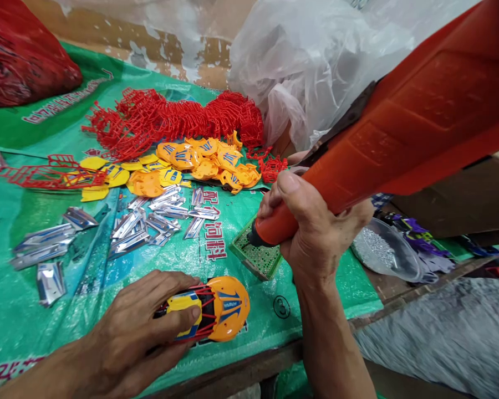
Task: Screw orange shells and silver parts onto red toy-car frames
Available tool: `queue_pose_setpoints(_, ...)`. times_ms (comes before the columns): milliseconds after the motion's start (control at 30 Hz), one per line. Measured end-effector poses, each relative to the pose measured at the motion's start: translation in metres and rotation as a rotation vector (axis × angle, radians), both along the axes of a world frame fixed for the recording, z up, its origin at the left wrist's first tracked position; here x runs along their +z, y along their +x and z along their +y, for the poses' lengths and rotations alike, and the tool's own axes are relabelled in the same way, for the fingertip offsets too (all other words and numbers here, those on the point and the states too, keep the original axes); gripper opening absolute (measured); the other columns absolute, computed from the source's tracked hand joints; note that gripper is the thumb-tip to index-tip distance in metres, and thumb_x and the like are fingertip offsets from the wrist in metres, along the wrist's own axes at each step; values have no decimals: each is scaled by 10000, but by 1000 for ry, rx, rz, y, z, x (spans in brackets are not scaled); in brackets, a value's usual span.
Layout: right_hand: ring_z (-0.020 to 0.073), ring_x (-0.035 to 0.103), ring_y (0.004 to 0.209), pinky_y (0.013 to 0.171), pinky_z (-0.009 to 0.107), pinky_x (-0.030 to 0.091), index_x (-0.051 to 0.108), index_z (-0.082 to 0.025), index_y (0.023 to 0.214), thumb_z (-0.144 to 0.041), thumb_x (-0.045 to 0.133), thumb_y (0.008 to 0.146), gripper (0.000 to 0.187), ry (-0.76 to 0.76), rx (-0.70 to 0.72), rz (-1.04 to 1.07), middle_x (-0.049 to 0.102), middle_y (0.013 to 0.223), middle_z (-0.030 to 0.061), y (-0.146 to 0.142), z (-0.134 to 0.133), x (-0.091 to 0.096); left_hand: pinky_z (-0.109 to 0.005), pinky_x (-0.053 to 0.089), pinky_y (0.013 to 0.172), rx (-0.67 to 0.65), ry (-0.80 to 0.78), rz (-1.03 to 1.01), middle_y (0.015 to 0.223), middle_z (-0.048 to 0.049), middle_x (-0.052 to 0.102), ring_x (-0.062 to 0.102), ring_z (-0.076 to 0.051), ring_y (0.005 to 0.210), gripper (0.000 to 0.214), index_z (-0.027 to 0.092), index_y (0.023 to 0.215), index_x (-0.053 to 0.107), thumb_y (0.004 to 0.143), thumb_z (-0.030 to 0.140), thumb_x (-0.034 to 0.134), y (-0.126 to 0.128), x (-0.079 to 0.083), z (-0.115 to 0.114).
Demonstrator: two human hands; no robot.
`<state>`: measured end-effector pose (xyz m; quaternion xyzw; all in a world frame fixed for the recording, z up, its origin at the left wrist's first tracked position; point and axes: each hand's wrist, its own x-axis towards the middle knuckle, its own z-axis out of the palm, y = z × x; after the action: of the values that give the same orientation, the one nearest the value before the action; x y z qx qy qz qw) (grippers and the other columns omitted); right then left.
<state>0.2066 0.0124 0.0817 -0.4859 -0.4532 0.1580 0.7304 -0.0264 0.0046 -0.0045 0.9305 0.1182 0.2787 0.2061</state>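
Note:
My left hand (143,327) rests on the green sheet, fingers closed round a small orange and yellow toy car body (216,307) with a red frame on it. My right hand (316,224) is wrapped round the nose of a large orange electric screwdriver (407,119). Its tip points down onto a small green screw tray (260,257) just right of the toy. The screwdriver's body runs up to the top right, close to the camera.
Orange and yellow shell pieces (199,160), red plastic frames (170,116) and several silver parts (158,219) lie spread on the green woven sheet (33,299). A clear plastic bag (316,61) stands behind. A clear bowl of tiny screws (382,249) sits at right, near the table edge.

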Motion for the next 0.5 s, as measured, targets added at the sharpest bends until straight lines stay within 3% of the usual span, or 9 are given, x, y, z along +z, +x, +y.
queue_pose_setpoints(167,128,540,400,389,279,493,510,-224,551,-366,759,737,342,-1,-32,-130,524,487,-57,-2,1,0,-297,543,824,16,-22,-70,1162,-115,640,631,-207,1023,175,181,1105,595,932,169,573,4,1,-2)
queue_pose_setpoints(333,133,567,405,382,267,487,630,-217,751,-351,798,701,221,-9,-86,-111,567,518,-70,-6,3,2,-340,532,818,6,-17,-126,1136,-127,642,626,-223,1004,268,180,1154,547,897,129,608,6,-1,-3)
queue_pose_setpoints(500,143,569,420,379,286,474,669,-208,858,-316,794,712,220,63,-75,-83,586,552,-56,-7,-1,16,-331,507,767,13,-1,-146,1084,-127,643,616,-225,949,189,174,1100,546,918,172,597,8,1,-1)
